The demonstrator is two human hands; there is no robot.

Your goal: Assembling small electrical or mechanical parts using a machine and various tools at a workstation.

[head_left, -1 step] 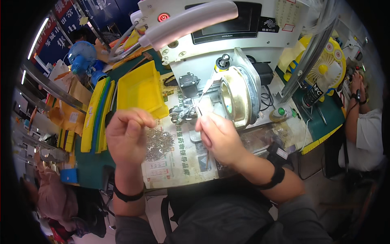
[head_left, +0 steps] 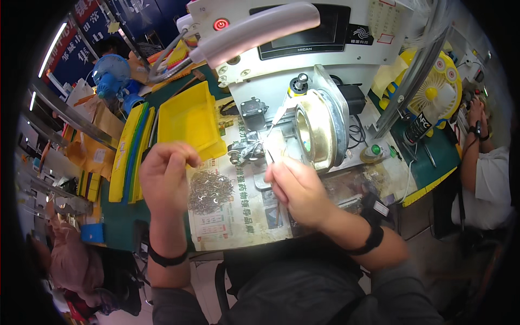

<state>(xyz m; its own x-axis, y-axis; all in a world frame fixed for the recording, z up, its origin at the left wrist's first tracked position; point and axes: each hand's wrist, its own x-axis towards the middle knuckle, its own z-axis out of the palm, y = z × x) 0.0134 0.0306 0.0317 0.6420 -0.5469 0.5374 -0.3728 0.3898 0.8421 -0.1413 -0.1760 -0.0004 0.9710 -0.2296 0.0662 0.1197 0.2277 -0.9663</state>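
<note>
Nearest to the body, the right hand is grasping a thin dark stick between thumb and fingers; its tip points toward the machine. The left hand has its fingers bent together and looks a little blurred, so I cannot tell if it pinches something small or nothing.

Compared with the earlier picture, the right hand has come slightly lower, and the stick is a little farther from the metal clamp. The left hand has also drawn back slightly to the left. In my judgement, this leaves the clamp easier to reach, but contact with it is paused.

Just beside the left hand, the heap of small metal pieces lies on the printed paper, seemingly unchanged. Beyond are the gold wheel, right of the clamp, and the yellow tray, left of it. Farther still hangs the white lamp.
</note>
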